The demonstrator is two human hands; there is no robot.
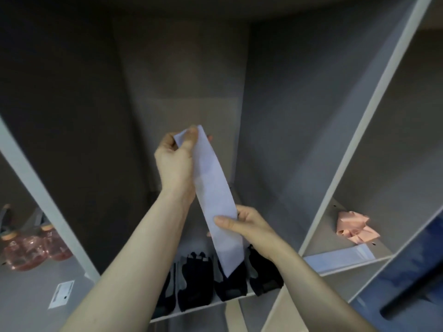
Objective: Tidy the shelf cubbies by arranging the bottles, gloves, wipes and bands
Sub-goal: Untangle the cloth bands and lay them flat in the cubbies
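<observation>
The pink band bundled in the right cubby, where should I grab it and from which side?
Pinch the pink band at its bunched middle, coming in from the open front of the right cubby. It lies crumpled with loose ends splayed, so fingers there would likely gather it whole.

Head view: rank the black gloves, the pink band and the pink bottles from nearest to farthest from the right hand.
From the right hand:
1. Black gloves, just below it, middle cubby.
2. Pink band, right cubby.
3. Pink bottles, far-left cubby.
</observation>
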